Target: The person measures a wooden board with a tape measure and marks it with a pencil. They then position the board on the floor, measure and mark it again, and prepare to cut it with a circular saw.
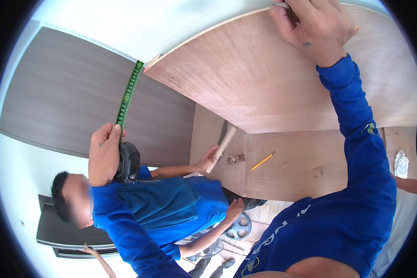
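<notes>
Green ribbon-like tape (127, 95) in left grip (105, 153), right grip (317, 28) holding slim tool (280, 5), grained plywood (245, 74)

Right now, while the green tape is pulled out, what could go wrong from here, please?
First, the left hand holds the tape measure with its green tape drawn out; if the fingers slip, the tape might snap back or lose its place. Second, the co-worker's hand holds a wooden stick that appears close to the board's edge, so a bump seems possible. Third, the yellow pencil lies loose and could roll.
</notes>
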`<state>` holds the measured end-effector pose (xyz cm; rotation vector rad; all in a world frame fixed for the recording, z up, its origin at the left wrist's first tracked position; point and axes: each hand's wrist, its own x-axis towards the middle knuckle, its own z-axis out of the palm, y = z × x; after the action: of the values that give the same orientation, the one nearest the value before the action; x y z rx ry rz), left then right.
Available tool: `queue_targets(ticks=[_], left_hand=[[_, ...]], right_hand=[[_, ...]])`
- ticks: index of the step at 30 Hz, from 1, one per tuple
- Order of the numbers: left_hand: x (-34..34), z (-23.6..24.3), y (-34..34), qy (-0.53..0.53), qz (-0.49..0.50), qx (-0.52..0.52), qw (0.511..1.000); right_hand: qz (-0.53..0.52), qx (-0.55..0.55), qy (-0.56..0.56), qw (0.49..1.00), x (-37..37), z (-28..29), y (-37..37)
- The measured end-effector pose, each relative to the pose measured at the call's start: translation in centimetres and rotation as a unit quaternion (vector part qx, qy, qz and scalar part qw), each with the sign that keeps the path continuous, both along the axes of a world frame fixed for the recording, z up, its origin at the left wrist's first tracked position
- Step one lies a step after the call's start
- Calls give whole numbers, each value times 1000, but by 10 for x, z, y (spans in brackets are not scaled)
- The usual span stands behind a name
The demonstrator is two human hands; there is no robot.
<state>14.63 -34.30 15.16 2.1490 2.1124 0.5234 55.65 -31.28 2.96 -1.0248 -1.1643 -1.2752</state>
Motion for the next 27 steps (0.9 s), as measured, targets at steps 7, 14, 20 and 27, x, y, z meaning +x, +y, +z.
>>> queue_targets(ticks=[7,14,20,27], left_hand=[[26,-3,20,37,-2,9,999],[36,-6,25,33,24,6,999],[32,-11,32,44,20,13,999],[33,-18,39,66,35,23,997]], right_hand=[[111,115,-42,986,5,-8,24],[85,123,-100,984,15,-10,33],[101,164,-95,977,12,-9,46],[100,194,-98,971,11,-9,59]])
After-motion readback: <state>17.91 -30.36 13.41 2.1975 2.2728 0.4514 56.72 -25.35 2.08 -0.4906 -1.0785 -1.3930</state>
